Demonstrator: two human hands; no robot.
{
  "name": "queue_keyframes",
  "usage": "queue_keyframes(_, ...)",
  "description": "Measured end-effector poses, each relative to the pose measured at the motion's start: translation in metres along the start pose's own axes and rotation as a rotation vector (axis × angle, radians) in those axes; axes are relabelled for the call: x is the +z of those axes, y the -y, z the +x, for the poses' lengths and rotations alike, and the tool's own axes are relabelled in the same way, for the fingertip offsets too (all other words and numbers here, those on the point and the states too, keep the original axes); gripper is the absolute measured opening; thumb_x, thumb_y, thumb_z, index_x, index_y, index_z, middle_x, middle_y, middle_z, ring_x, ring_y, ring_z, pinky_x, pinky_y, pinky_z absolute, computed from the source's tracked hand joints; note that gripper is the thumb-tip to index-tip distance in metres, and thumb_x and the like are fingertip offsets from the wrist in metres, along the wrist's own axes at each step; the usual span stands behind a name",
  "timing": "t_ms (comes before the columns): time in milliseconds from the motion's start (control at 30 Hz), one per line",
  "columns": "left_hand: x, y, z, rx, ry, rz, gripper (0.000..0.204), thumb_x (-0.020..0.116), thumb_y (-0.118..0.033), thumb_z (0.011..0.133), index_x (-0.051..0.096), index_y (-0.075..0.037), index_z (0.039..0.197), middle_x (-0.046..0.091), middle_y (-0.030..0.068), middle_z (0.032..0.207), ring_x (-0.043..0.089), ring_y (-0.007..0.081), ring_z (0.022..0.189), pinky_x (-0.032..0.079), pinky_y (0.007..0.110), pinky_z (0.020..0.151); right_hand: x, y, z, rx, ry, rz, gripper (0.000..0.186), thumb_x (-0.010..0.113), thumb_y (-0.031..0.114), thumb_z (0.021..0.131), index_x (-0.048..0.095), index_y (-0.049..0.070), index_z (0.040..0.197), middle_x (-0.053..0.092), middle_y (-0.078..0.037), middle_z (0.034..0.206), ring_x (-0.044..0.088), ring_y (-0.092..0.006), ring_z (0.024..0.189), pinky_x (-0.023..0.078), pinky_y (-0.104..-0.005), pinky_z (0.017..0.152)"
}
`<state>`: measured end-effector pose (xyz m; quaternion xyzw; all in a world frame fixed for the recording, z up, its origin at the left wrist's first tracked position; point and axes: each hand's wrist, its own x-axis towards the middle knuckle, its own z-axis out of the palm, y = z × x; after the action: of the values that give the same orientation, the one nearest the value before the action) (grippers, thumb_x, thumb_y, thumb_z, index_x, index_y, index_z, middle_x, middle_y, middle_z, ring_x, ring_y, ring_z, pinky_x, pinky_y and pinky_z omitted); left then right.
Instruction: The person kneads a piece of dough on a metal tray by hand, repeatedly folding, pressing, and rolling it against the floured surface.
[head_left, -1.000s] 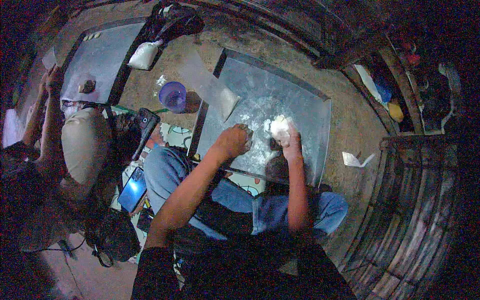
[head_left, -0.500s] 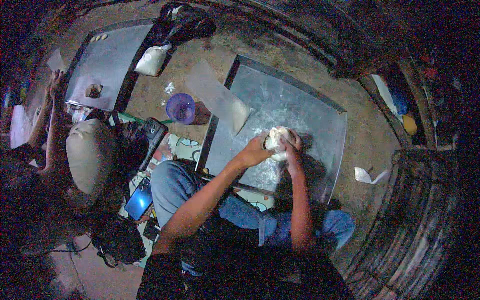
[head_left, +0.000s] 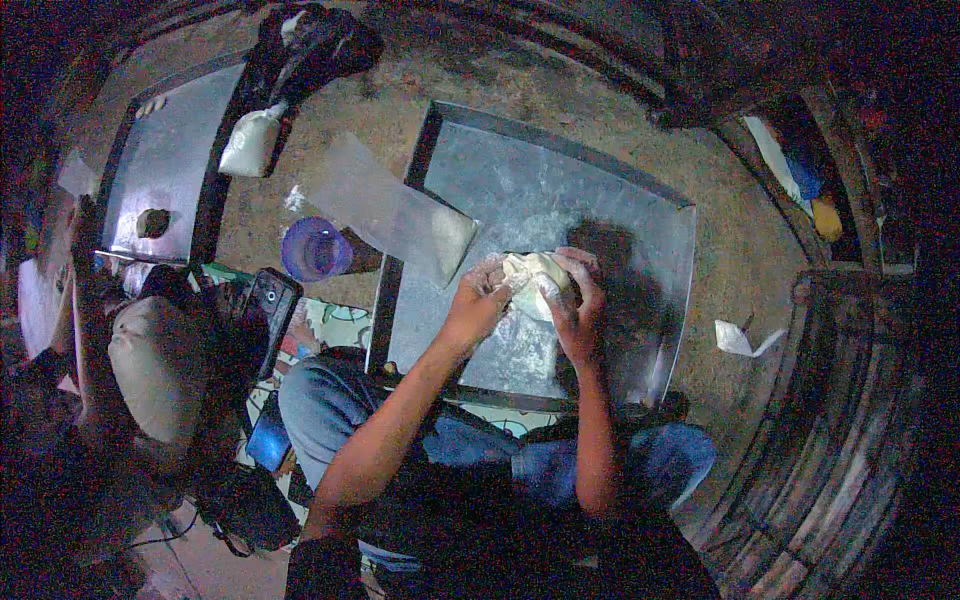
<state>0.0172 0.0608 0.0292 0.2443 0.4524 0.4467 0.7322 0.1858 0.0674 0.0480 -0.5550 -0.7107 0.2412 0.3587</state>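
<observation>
A pale lump of dough is gripped between my two hands above a floured metal tray. My left hand closes on the dough's left side, thumb toward the front. My right hand wraps its right side, with flour on the fingers. Loose white flour is smeared over the tray below. To the left, a clear plastic bag lies across the tray's rim, with pale powder gathered at its inner end.
A purple plastic cup stands left of the tray. Farther left are a filled white bag, a second metal tray with a dark lump, and another person's arm. A phone lies near my knee; white paper rests at right.
The dough has turned from a rounded ball into a more folded, uneven lump as my fingers shift around it. The view has swung, so the things at left appear farther left.
</observation>
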Motion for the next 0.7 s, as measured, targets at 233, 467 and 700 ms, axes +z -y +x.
queue_keyframes(233,0.010,-0.015,-0.005,0.004,0.026,0.068,0.024,0.068,-0.029,0.088,0.064,-0.011,0.104,0.056,-0.0053,0.075,0.047,0.0048,0.061,0.036,0.022,0.051,-0.006,0.010,0.001,0.220,0.002,0.137,0.031,0.064,0.013,0.083,0.062,0.001,0.112,0.062,-0.010,0.115,0.056,-0.0220,0.111,0.041,-0.0343,0.099)
queue_keyframes(467,-0.003,-0.005,0.004,-0.180,-0.039,-0.117,0.027,0.061,-0.026,0.093,0.065,-0.004,0.108,0.063,-0.0028,0.088,0.052,0.0048,0.071,0.040,0.023,0.060,-0.005,0.004,0.001,0.331,0.000,0.214,0.027,0.061,0.015,0.088,0.061,0.001,0.111,0.065,-0.009,0.109,0.059,-0.0177,0.106,0.042,-0.0311,0.096)
queue_keyframes(700,0.012,-0.024,-0.004,-0.120,-0.023,0.031,0.030,0.065,-0.022,0.090,0.063,-0.002,0.113,0.065,-0.0002,0.094,0.056,0.0076,0.079,0.046,0.024,0.071,-0.002,-0.002,-0.003,0.397,0.010,0.177,0.024,0.056,0.016,0.091,0.060,0.002,0.110,0.065,-0.009,0.106,0.059,-0.0155,0.101,0.044,-0.0305,0.092)
